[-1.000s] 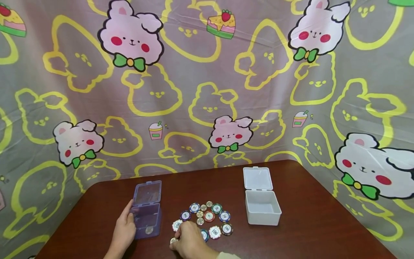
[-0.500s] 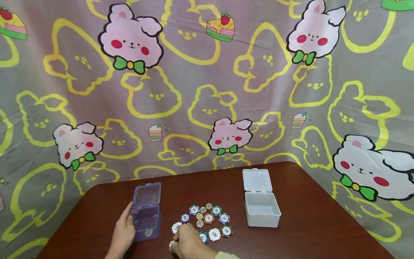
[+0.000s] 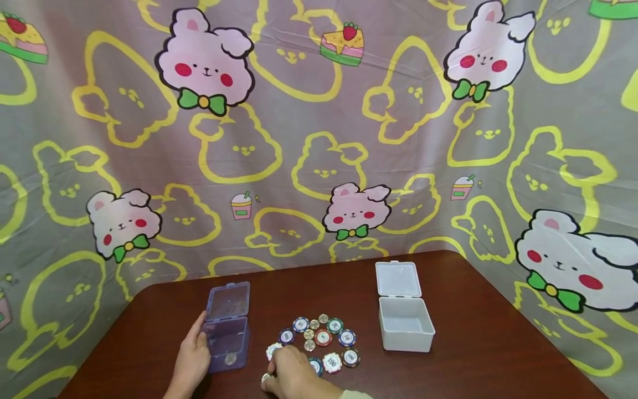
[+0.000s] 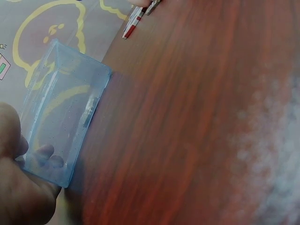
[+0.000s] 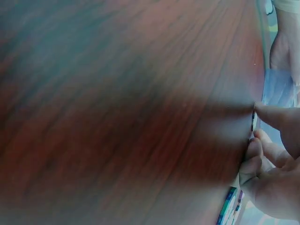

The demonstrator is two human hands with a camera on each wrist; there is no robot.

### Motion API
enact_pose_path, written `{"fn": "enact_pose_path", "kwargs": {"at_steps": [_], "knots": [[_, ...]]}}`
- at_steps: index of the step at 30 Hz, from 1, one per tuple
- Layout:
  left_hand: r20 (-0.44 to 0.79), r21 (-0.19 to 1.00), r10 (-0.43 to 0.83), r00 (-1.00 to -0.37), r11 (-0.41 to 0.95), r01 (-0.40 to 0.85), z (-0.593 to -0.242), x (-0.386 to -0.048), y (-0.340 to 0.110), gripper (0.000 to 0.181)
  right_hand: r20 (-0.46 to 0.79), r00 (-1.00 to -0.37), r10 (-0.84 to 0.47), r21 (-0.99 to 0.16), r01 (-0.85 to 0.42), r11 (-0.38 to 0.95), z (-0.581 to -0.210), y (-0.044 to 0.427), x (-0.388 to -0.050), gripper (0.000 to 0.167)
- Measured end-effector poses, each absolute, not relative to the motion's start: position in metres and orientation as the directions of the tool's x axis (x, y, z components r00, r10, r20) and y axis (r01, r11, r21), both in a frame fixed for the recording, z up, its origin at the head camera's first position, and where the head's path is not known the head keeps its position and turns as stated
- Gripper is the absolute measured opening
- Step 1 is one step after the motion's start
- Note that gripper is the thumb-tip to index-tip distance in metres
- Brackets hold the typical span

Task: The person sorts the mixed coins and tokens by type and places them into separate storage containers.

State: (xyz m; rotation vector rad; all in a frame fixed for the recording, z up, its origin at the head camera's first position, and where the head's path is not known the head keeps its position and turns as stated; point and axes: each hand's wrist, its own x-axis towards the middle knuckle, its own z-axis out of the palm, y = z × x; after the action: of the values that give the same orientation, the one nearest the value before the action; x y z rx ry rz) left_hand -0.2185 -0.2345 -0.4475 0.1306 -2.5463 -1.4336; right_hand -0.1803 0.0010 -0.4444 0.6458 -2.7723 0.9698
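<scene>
My left hand (image 3: 191, 357) grips the left side of an open, see-through bluish-purple box (image 3: 226, 363); through its wall in the left wrist view, fingertips of the left hand (image 4: 23, 187) show. Inside the box lies one coin (image 3: 231, 359). To the right of the box, my right hand (image 3: 296, 374) is down at the table, thumb and fingers at the edges of a shiny coin (image 3: 266, 378). The right wrist view shows this coin (image 5: 253, 123) edge-on between the thumb and a finger of the right hand (image 5: 276, 173).
Several poker chips (image 3: 332, 363) form a rough ring on the brown table (image 3: 448, 377), partly hidden by my right hand. Several coins (image 3: 309, 345) lie among them around a red chip (image 3: 323, 337). An open white box (image 3: 407, 335) stands farther right. Patterned cloth (image 3: 299, 183) hangs behind.
</scene>
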Motion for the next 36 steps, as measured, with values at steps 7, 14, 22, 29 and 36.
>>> {"fn": "enact_pose_path", "kwargs": {"at_steps": [7,14,22,29,36], "knots": [[0.172,0.839,-0.174,-0.97,0.541,0.052,-0.448,-0.22,-0.232,0.052,0.28,-0.783,-0.556,-0.501,-0.613,0.611,-0.44,0.013,-0.189,0.012],[0.171,0.841,-0.181,-0.968,0.539,0.048,-0.448,-0.22,-0.231,0.052,0.311,-0.672,-0.672,-0.449,-0.727,0.519,-0.438,0.019,-0.197,0.008],[0.183,0.845,-0.185,-0.966,0.531,0.059,-0.448,-0.219,-0.229,0.051,0.336,-0.654,-0.678,-0.425,-0.747,0.511,-0.44,0.018,-0.202,0.009],[0.211,0.851,-0.188,-0.959,0.519,0.085,-0.449,-0.219,-0.23,0.05,0.302,-0.702,-0.645,-0.488,-0.695,0.528,-0.441,0.015,-0.204,0.011],[0.2,0.856,-0.194,-0.96,0.512,0.075,-0.449,-0.218,-0.233,0.051,0.289,-0.727,-0.623,-0.514,-0.667,0.54,-0.442,0.012,-0.203,0.01]]}}
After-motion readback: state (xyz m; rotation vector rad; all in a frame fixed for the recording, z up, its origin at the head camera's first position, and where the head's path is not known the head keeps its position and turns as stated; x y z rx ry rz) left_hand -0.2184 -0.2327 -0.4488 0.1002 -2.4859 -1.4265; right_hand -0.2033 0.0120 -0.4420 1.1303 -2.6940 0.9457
